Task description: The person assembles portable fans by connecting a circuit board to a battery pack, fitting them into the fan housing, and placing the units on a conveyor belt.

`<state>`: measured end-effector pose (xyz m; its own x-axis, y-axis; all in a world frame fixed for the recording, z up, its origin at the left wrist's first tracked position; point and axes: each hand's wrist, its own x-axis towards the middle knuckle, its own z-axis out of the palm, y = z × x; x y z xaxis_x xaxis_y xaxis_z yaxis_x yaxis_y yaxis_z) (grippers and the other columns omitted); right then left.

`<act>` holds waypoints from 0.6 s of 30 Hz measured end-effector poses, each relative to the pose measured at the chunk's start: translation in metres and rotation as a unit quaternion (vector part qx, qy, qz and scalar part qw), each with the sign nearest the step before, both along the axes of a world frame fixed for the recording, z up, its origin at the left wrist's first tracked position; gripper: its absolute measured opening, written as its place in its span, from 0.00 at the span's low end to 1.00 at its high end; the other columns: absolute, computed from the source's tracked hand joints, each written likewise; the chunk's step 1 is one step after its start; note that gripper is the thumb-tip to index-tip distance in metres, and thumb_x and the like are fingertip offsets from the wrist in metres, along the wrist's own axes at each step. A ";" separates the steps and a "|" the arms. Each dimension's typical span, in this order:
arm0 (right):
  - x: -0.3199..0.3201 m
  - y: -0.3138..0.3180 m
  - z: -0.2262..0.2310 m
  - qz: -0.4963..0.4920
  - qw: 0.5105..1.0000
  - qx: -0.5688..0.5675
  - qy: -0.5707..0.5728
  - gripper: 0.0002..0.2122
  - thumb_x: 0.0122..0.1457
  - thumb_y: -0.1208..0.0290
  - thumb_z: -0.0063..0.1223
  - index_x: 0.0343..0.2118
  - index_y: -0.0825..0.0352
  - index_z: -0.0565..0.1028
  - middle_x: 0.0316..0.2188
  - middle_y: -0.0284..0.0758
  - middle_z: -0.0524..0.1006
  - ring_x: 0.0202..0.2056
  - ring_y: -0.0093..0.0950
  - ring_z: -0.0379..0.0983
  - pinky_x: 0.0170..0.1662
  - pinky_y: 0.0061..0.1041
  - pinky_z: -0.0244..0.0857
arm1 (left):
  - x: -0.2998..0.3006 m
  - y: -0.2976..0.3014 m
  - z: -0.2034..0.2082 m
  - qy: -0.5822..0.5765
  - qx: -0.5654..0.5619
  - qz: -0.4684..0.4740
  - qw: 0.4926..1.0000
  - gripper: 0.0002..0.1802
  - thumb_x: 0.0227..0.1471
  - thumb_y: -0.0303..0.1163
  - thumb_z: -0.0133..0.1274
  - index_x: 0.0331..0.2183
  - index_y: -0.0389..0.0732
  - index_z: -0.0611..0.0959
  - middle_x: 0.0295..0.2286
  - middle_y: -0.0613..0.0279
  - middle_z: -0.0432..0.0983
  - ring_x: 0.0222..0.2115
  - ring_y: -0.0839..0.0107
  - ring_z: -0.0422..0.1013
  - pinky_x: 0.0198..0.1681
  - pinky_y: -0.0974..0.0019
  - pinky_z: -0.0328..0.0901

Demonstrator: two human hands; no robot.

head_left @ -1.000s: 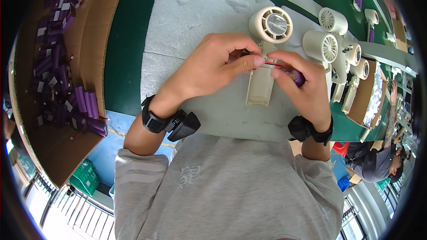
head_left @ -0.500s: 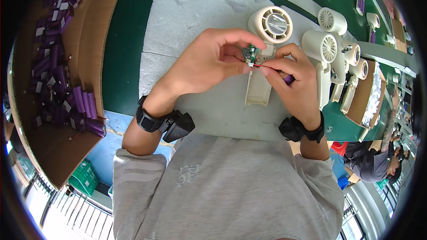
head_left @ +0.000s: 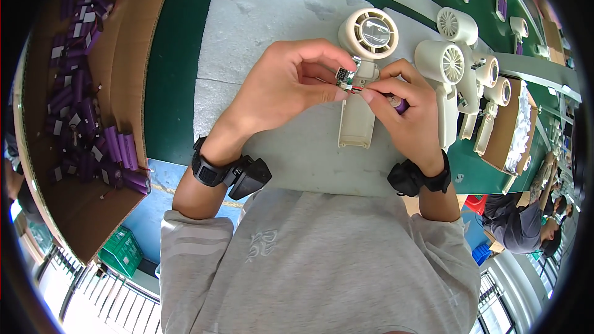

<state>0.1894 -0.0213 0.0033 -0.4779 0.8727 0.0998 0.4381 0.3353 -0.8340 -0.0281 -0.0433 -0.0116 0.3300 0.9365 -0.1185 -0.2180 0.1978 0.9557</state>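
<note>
My left hand [head_left: 289,86] pinches a small green circuit board [head_left: 344,77] between thumb and fingertips. My right hand [head_left: 403,102] is closed on a purple battery [head_left: 401,106], mostly hidden in the palm, and its thumb and forefinger grip the red and black wires [head_left: 356,89] at the board's edge. Whether the wire plug is fully seated in the board cannot be made out. Just beyond both hands lies a cream handheld fan [head_left: 369,34] with a round grille; its open handle shell [head_left: 356,125] extends toward me beneath the hands.
White foam sheets [head_left: 247,31] cover the green table [head_left: 167,86]. A cardboard box [head_left: 117,43] of purple batteries [head_left: 77,86] stands at left. Several cream fans [head_left: 440,62] are grouped at right, beside a smaller carton [head_left: 504,127]. Another person [head_left: 516,222] is at far right.
The circuit board has tilted slightly in my left fingers. My right fingers stay at the wires, which show more clearly now. The view has shifted a little.
</note>
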 end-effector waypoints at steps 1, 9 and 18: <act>0.000 0.000 0.001 0.000 1.000 0.003 0.001 0.05 0.49 0.78 0.63 0.29 0.69 0.80 0.28 0.33 0.73 0.22 0.21 0.66 0.24 0.19 0.59 | 0.000 0.000 0.000 0.006 0.008 0.002 1.000 0.17 0.47 0.12 0.57 0.41 0.34 0.79 0.34 0.61 0.78 0.36 0.74 0.76 0.42 0.71 0.72; 0.001 -0.001 -0.001 0.011 0.999 0.014 0.030 0.04 0.49 0.81 0.62 0.30 0.70 0.80 0.29 0.31 0.70 0.26 0.19 0.67 0.27 0.19 0.59 | 0.001 0.000 0.002 -0.023 -0.020 0.005 1.000 0.16 0.47 0.14 0.57 0.41 0.32 0.79 0.34 0.59 0.79 0.37 0.73 0.76 0.44 0.70 0.73; -0.002 -0.003 0.000 0.021 0.997 0.070 0.019 0.03 0.49 0.82 0.61 0.26 0.71 0.78 0.29 0.32 0.71 0.23 0.21 0.67 0.25 0.20 0.60 | 0.001 0.000 0.000 -0.009 -0.040 -0.003 0.999 0.19 0.47 0.13 0.57 0.44 0.31 0.79 0.38 0.58 0.78 0.40 0.70 0.76 0.45 0.68 0.72</act>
<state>0.1870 -0.0241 0.0031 -0.5067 0.8284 0.2387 0.3905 0.4674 -0.7931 -0.0274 -0.0430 -0.0120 0.3380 0.9224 -0.1868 -0.2343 0.2748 0.9325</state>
